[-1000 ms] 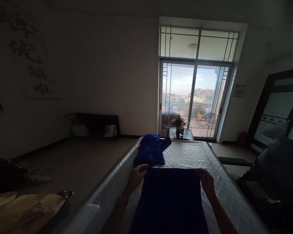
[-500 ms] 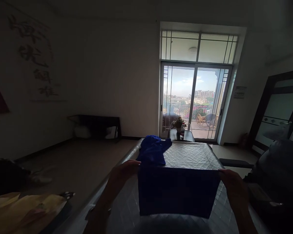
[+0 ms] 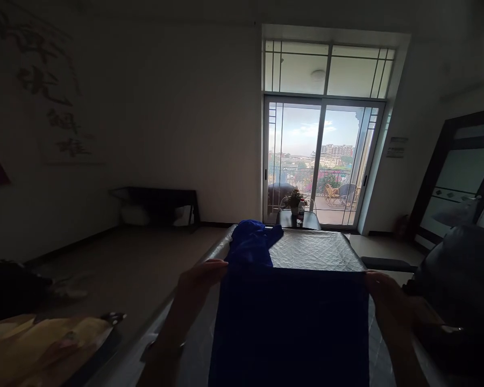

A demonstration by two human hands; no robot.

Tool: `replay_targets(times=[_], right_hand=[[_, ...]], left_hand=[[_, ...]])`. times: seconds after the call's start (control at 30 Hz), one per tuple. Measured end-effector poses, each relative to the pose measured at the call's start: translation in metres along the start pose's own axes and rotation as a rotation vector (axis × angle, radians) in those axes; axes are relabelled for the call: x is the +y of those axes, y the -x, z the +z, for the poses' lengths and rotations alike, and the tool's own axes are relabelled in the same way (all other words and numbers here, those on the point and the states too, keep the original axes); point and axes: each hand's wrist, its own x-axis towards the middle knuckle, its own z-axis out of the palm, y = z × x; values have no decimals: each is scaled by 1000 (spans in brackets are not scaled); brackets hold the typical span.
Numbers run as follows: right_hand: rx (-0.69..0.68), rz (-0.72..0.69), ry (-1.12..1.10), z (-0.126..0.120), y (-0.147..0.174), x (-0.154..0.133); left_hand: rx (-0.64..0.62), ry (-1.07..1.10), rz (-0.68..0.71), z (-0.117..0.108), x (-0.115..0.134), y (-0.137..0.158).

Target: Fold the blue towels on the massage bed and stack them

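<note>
A dark blue cloth [image 3: 290, 328] hangs stretched between my two hands, its top edge nearly level. My left hand [image 3: 204, 277] pinches its upper left corner. At the upper right corner, my right hand [image 3: 385, 290] pinches the same edge. The lower end of the cloth runs out of the bottom of the view. Just beyond it, a crumpled blue garment [image 3: 250, 242] lies at the far left of the table, which has a shiny quilted cover [image 3: 318, 250]. Whether the garment and the held cloth are joined I cannot tell.
A dark chair [image 3: 463, 269] stands to the right. Yellowish cloth or bags [image 3: 44, 344] lie at the lower left. Past the table, a small black table [image 3: 286, 219] holds a potted plant [image 3: 294, 201] and a bottle [image 3: 301, 210], before a sliding glass door [image 3: 292, 145].
The held cloth has dropped open from a short folded panel to a longer sheet that reaches below the view. Both hands keep their corners, slightly farther apart. The view has tilted slightly.
</note>
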Motion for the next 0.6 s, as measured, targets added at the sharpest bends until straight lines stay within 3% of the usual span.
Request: replay_targets(times=[0.17,0.33,0.43,0.6], right_hand=[[-241,188,154,38,-5,97],[-326,247,292,81,6,179],[-349,256,393,94,8,205],[-401,223,544,101,2,231]], left_hand=[[-221,-160,-170,22,-97,-20],[-239,-263,-258,62,-193,-18],[-221,-324,-252,76,-225,-19],[-244,-439,-194,81,-252,-29]])
